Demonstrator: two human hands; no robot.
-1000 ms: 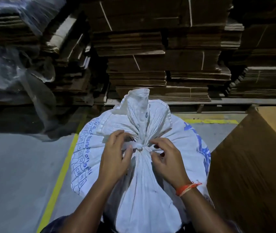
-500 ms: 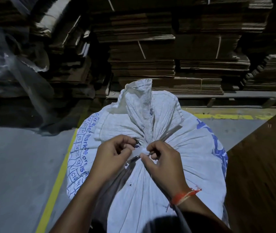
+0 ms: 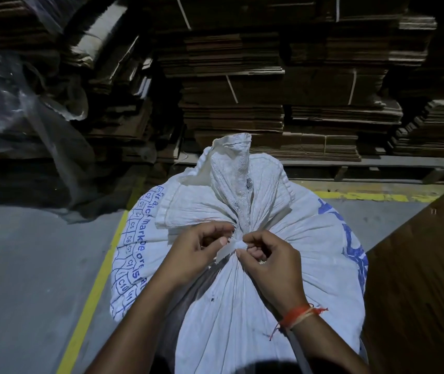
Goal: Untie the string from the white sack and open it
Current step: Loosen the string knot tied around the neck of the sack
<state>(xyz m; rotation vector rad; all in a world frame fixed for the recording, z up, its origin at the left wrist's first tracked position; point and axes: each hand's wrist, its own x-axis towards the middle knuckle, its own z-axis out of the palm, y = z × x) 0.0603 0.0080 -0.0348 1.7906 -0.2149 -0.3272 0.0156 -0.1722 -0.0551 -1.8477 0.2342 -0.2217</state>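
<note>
A full white sack (image 3: 242, 287) stands on the grey floor (image 3: 26, 265) in the near middle of the scene, its neck gathered and cinched, with the loose mouth of the fabric standing up on the far side of the tie. Blue print runs down its left flank and more blue marks show on its right.

Both hands meet at the neck. The left hand (image 3: 196, 255) comes in from the near left with its fingers curled in, thumb and forefinger pinched close at the flat white string (image 3: 227, 248) (a pale strip of it slants down and left between the two hands). The right hand (image 3: 269, 263) is curled too, its fingertips closed on the knot end of the string just right of the left thumb. An orange thread band (image 3: 296, 315) circles the right wrist.

A yellow line (image 3: 91, 298) runs along the floor to the left of the sack, and another crosses at the far right. Stacks of flattened cardboard (image 3: 242, 103) fill the far side. Clear plastic sheeting (image 3: 13, 103) hangs at the far left. A brown board (image 3: 418, 279) stands just right of the sack.
</note>
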